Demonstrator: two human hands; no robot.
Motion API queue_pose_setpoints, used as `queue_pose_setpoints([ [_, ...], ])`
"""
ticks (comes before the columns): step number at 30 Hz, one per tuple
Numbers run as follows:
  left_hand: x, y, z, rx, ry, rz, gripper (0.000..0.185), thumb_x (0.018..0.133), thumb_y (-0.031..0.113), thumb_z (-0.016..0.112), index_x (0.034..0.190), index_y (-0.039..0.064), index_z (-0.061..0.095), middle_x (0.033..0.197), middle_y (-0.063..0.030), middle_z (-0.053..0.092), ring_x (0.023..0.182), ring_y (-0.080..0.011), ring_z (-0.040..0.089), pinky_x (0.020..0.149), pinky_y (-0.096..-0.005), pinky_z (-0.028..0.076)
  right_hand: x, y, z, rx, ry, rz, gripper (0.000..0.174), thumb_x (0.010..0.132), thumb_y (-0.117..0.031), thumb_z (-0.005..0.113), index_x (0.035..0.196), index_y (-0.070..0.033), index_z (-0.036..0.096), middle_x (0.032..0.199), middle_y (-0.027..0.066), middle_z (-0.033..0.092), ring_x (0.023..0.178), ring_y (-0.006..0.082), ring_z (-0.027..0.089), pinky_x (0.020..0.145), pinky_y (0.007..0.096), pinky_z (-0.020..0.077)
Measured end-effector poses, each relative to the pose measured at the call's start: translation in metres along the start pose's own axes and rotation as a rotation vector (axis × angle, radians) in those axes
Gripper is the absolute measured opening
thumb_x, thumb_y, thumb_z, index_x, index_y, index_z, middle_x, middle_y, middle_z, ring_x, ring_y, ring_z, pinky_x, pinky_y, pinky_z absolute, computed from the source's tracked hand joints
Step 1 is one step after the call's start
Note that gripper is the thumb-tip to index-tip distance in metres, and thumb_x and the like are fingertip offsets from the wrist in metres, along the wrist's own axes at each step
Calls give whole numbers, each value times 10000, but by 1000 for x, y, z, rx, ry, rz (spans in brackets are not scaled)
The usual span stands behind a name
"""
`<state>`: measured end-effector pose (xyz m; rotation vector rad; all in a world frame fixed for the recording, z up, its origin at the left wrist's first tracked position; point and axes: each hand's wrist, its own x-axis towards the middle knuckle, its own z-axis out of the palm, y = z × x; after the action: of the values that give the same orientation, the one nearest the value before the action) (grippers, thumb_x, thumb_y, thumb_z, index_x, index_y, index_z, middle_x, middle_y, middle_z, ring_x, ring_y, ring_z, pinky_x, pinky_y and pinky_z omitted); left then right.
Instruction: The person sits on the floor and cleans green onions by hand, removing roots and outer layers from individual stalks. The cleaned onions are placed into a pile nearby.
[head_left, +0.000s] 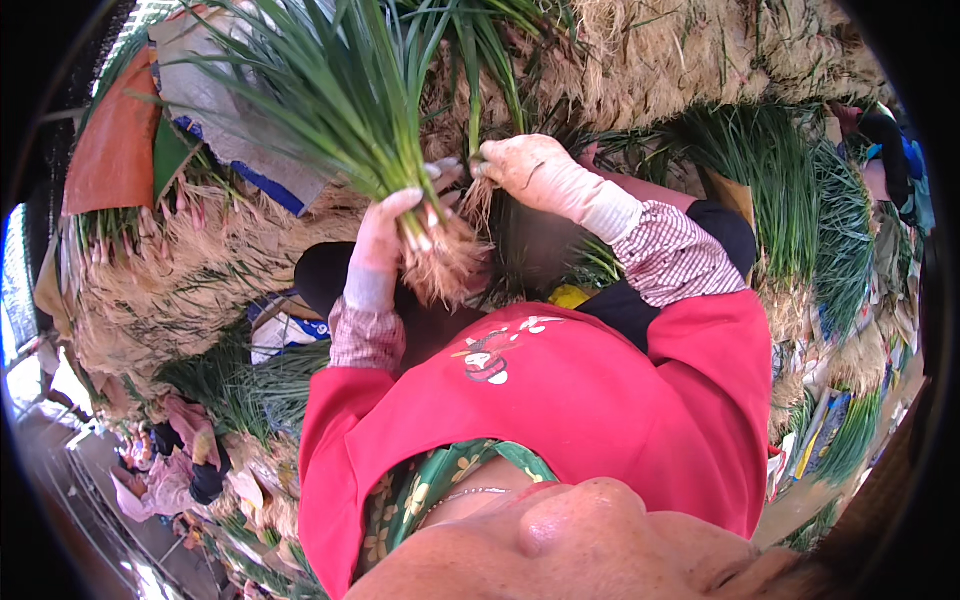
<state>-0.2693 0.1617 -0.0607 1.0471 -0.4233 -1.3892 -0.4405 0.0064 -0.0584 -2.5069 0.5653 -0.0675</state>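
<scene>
My left hand (381, 229), in a thin pale glove, holds a thick bunch of long-leaved allium plants (360, 112) around its pale stem bases. The bunch's green leaves fan out away from me, and its tangled fibrous roots (446, 259) hang toward my lap. Close beside it, my right hand (532, 169), also gloved and soiled, pinches a single allium stalk (474, 120) just above its roots (478, 201). Some fingers of my left hand are hidden behind the bunch.
Root-covered heaps of plants (675, 52) lie ahead, with another long heap (165, 300) at left. Grey fabric (225, 97) and an orange sheet (116, 142) cover part of the left heap. Leafy bundles (780, 187) lie at right. Another person (176, 472) works at lower left.
</scene>
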Motion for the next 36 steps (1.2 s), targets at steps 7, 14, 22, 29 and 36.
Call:
queue_pose_setpoints([
  [7,56,-15,-18,-88,-12,-258,256,875,176,561,1005,-41,605,768,-145,652,565,-264,634,544,-384,585,28,-20,-1,-267,-195,-32,229,869,-199,504,900,-61,684,884,159,705,852,310,696,757,415,546],
  [14,57,-12,-3,-131,89,-153,365,868,84,549,1187,-91,573,1054,-213,672,900,-294,680,797,-419,581,38,56,-28,503,464,294,328,927,-421,559,969,-121,687,923,81,697,814,250,680,721,349,548],
  [22,55,-27,-11,116,97,-247,354,865,132,564,1142,-88,579,957,-212,673,872,-309,677,793,-426,580,46,11,23,-151,759,-151,228,871,-293,641,927,-80,583,820,88,556,804,275,612,742,368,518],
  [29,41,-35,18,-155,154,-148,313,846,62,557,1127,-71,594,950,-202,680,822,-294,680,763,-425,585,65,45,35,332,625,174,451,837,-455,667,953,-25,599,919,131,600,830,343,623,779,408,513],
  [36,32,-22,24,-237,81,-191,299,857,86,573,1100,-88,577,921,-175,654,833,-287,667,772,-430,582,20,9,22,679,737,5,200,965,-235,538,948,-40,580,927,134,646,804,247,653,750,359,557],
])
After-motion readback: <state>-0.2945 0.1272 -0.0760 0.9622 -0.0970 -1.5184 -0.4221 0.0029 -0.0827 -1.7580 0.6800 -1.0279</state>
